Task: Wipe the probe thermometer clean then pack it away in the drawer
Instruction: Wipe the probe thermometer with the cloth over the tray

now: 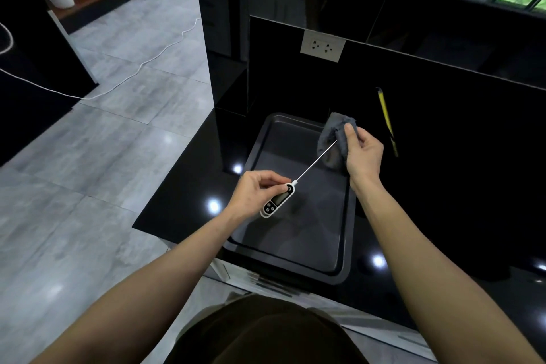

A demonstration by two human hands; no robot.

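Note:
The probe thermometer [279, 198] has a white body with a dark display and buttons, and a long thin metal probe pointing up to the right. My left hand [256, 192] pinches its white body above the dark baking tray [347, 245]. My right hand [362, 154] grips a grey cloth [332, 139] folded around the tip of the probe, over the tray's far right corner. No drawer shows in the head view.
The tray lies on a glossy black counter [183, 195] whose left edge drops to a grey tiled floor. A black back wall with a white socket [322, 46] rises behind. A yellow and black tool [387, 121] leans at the right. White cables cross the floor.

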